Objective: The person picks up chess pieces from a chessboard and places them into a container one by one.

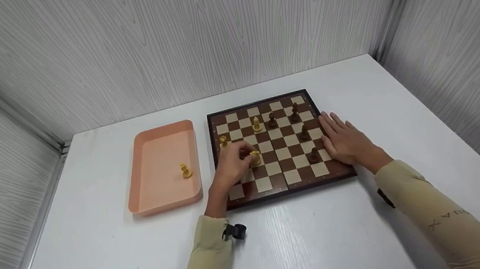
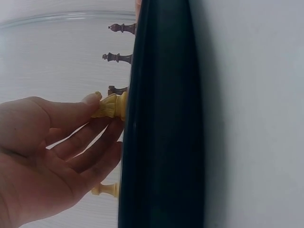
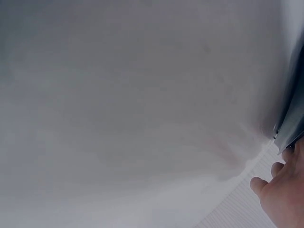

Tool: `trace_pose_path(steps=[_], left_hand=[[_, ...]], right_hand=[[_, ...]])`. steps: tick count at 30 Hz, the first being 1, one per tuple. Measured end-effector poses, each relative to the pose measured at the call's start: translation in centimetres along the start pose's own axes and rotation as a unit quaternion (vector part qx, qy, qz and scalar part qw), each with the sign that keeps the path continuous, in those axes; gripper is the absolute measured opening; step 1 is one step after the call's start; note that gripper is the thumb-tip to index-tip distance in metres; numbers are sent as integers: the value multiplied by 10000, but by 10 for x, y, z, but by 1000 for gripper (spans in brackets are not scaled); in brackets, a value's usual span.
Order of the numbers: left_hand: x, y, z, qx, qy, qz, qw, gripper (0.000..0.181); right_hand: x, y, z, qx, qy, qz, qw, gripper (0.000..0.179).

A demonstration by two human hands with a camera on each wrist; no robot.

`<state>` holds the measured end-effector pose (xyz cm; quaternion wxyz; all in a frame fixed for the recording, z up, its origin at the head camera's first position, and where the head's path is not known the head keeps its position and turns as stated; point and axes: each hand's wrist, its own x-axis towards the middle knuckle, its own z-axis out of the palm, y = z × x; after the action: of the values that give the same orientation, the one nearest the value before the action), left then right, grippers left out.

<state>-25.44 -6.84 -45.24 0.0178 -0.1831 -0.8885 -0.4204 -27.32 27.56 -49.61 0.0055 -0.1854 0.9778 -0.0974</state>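
My left hand (image 1: 231,161) pinches a yellow chess knight (image 1: 255,158) between thumb and fingers, low over the left half of the chessboard (image 1: 290,165). In the left wrist view the knight's base (image 2: 122,105) is right at the board's surface, with the thumb at its head. Behind that hand stands a yellow piece with a broad crown (image 1: 223,140), partly covered. Farther back is a yellow bishop (image 1: 257,124). My right hand (image 1: 345,141) rests with straight fingers along the board's right edge, beside several dark pieces, among them a dark piece (image 1: 314,155) near the thumb.
A pink tray (image 1: 134,181) lies left of the board, holding one upright yellow piece (image 1: 186,170) near its right wall. Two more dark pieces, a tall one (image 1: 295,113) and a shorter one (image 1: 272,120), stand toward the back. Grey wood-patterned walls (image 1: 211,35) enclose the white table (image 1: 101,256).
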Motion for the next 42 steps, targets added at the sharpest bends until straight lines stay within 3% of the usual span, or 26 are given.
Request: trace_pose_path(steps=[8, 16, 26, 42], left_hand=[[0, 1, 0, 46, 69, 189, 9998, 8], [-1, 0, 0, -73, 52, 162, 9998, 10], [1, 2, -4, -451, 192, 444, 9978, 8], [-1, 2, -12, -432, 208, 392, 9981, 11]], right_hand=[[1, -1, -3, -10, 51, -15, 10000, 63], [-1, -1, -2, 4, 42, -26, 10000, 63], [-1, -1, 0, 39, 41, -52, 10000, 63], [-1, -2, 1, 14, 57, -80, 10000, 62]])
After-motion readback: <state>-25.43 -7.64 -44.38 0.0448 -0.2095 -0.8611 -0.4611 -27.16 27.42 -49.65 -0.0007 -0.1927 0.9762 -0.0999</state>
